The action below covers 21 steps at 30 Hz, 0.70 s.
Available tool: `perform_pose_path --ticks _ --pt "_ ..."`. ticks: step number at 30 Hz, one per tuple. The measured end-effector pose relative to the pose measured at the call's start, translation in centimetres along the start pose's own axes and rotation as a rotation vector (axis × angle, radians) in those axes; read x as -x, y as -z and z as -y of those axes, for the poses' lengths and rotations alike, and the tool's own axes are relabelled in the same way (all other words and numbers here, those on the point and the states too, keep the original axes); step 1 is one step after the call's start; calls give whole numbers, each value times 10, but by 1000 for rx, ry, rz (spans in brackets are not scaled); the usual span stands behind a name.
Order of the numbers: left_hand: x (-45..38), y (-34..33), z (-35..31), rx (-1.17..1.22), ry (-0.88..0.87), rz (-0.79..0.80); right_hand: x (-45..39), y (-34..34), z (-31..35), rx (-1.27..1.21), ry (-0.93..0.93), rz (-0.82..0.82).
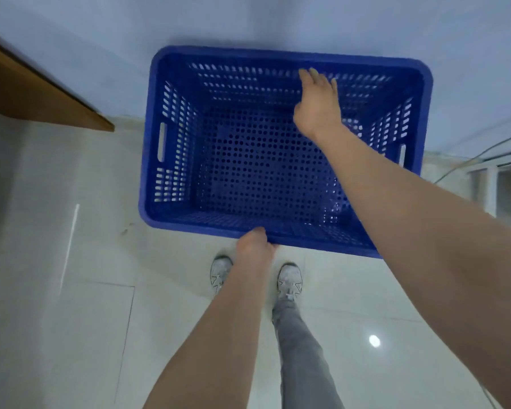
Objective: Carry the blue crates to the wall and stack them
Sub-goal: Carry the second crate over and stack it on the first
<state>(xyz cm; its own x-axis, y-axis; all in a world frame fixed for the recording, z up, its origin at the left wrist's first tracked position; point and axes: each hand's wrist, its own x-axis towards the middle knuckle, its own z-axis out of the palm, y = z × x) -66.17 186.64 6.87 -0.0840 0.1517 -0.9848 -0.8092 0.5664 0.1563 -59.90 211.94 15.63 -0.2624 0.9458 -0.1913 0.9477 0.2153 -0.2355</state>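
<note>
A large blue perforated crate point(171, 137) stands right against the pale wall point(278, 19), open side up and empty inside. Through its holed bottom more blue shows, but I cannot tell whether another crate is underneath. My left hand point(255, 245) grips the crate's near rim around its middle. My right hand point(317, 103) reaches across the inside to the far wall of the crate, fingers spread against it just below the far rim.
A brown wooden panel point(33, 90) juts out at the upper left. At the right stands a white frame point(493, 178) with a thin cable point(466, 163) running to it. Pale glossy floor tiles point(95, 320) lie below, with my feet point(289, 280) just behind the crate.
</note>
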Motion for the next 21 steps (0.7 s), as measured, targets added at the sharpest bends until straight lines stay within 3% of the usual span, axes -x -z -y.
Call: perform_pose_path --ticks 4,6,8,11,12,16,18,21 --pt "18 -10 -19 105 41 -44 68 -9 -48 -48 -201 -16" --pt "38 -11 -23 -62 78 -38 101 -10 -75 -20 -293 6" --pt "54 -5 -31 -403 86 -49 127 -10 -99 11 -368 9" --pt "58 6 -55 -1331 -193 -243 153 -4 -125 83 -513 72" --pt "56 4 -64 -1492 -327 -283 159 -3 -132 87 -559 118" --pt "59 -25 -115 -1654 -646 -358 158 -5 -140 -118 -690 182" --pt "58 -28 -148 -1703 -822 -504 147 -7 -142 -160 -704 165" --pt "42 -7 -195 -1644 -901 -733 132 -11 -142 -189 -758 168"
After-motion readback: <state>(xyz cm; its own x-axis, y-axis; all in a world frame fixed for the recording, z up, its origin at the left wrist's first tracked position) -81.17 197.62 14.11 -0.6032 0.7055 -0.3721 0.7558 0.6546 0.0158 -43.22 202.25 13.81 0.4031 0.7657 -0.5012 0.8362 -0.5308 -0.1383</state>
